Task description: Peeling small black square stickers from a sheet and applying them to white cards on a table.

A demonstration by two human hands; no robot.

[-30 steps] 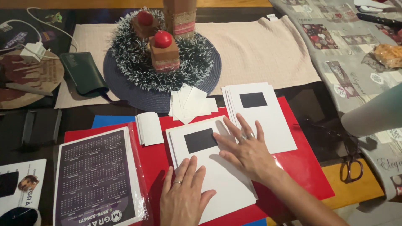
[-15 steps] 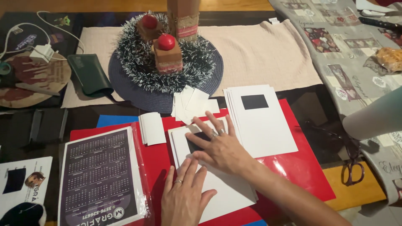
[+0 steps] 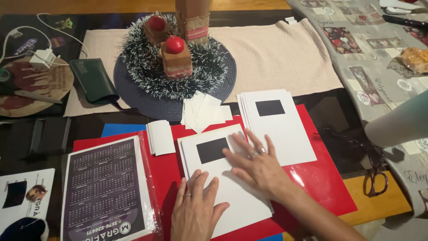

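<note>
White card [image 3: 223,178] | left hand [image 3: 196,209], right hand [image 3: 256,165] flat (both pressing)

white card [image 3: 232,196]: matt paper, smooth, with a matt black rectangle
red sheet [image 3: 318,176]: glossy, smooth plastic or coated card
calendar sheets [image 3: 104,189]: printed paper, wrapped in shiny clear film
runner [image 3: 285,58]: beige woven cloth, matt
wreath [image 3: 142,73]: bristly tinsel
worktop [image 3: 332,114]: dark, reflective
</note>
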